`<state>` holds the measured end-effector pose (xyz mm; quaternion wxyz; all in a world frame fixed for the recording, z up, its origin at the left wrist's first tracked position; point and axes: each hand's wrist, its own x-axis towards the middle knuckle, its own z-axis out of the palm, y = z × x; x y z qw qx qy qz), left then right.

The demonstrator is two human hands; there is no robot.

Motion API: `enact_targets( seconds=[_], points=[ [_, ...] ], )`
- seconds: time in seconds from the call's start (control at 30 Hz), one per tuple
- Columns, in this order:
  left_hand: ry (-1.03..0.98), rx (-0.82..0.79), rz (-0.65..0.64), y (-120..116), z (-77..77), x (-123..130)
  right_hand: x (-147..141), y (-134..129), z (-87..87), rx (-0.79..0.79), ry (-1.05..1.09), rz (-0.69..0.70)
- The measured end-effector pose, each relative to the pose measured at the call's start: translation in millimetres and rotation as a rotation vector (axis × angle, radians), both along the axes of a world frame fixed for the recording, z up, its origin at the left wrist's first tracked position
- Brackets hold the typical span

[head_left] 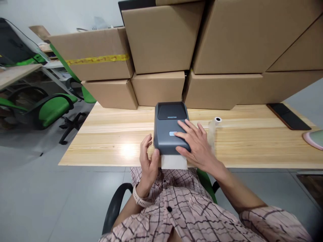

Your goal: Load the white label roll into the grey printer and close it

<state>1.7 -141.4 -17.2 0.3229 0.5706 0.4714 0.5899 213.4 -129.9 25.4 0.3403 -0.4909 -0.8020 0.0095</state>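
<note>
A dark grey label printer [165, 143] stands on the wooden table, its front towards me. White label paper [174, 162] sticks out from its front and reaches past the table edge. My right hand [195, 143] lies spread over the right side of the printer's lid, with a fingertip at the light oblong button [172, 133]. Beside the printer's left front corner is my left hand [148, 158], fingers raised and apart, the thumb at the casing. It holds nothing. To the right of the printer lies a small paper roll [218, 119] with a translucent strip [211, 136] trailing from it.
Stacked cardboard boxes [161, 40] line the back of the wooden table [101, 141]. A phone [289, 116] lies at the right, near a pink-rimmed green object [314, 139] cut off by the frame. Green chairs [54, 109] stand on the floor to the left.
</note>
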Motion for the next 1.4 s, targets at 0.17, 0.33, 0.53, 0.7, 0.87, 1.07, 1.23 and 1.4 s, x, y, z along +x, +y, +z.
enact_targets(
  seconds=[0.17, 0.33, 0.53, 0.7, 0.87, 1.07, 1.23, 1.4],
  points=[
    [-0.002, -0.136, -0.173, 1, -0.5, 8, -3, -33, -38.6, -0.189, 0.411, -0.188],
    [0.062, 0.001, -0.101, 8, -6.9, 4, -1, -41, -40.6, -0.281, 0.483, -0.132],
    [0.053, 0.115, -0.067, 31, 10.6, 1, 18, -28, -3.3, -0.261, 0.444, -0.071],
    [-0.185, 0.210, -0.053, 101, 41.1, 2, 26, 29, 41.4, -0.070, 0.318, -0.029],
    [-0.134, -0.067, -0.303, 158, 34.6, -4, 26, 116, 74.7, 0.047, 0.336, -0.039],
    [-0.072, -0.319, -0.554, 149, 12.5, -5, 40, 207, 83.7, 0.100, 0.305, -0.064],
    [-0.012, -0.342, -0.505, 143, 17.0, -2, 40, 209, 89.9, 0.156, 0.228, -0.135],
    [0.286, -0.251, -0.308, 142, 22.6, -5, 22, 143, 83.1, 0.211, -0.008, 0.104]
  ],
)
